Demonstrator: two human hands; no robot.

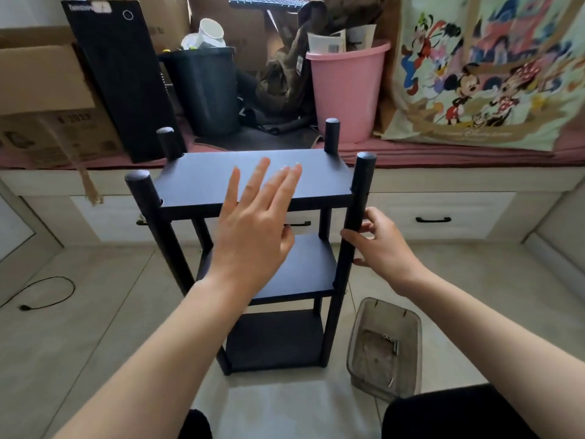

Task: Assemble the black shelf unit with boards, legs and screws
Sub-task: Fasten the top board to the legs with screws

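The black shelf unit [202,185] stands upright on the tiled floor in the middle of the head view, with three boards between round black legs. My left hand [256,223] is spread flat with straight fingers above the top board [196,188]; whether it touches the board I cannot tell. My right hand [383,245] curls its thumb and fingers round the front right leg [361,188], just below the top board. The middle board [304,274] and bottom board [278,340] show below my left arm.
A clear plastic tray [411,324] with small metal parts sits on the floor right of the shelf. Another black board [120,77] leans on cardboard boxes [41,90] at back left. A dark bin [205,90], pink bucket [345,90] and cartoon bag [487,71] line the bench. A cable [47,293] lies left.
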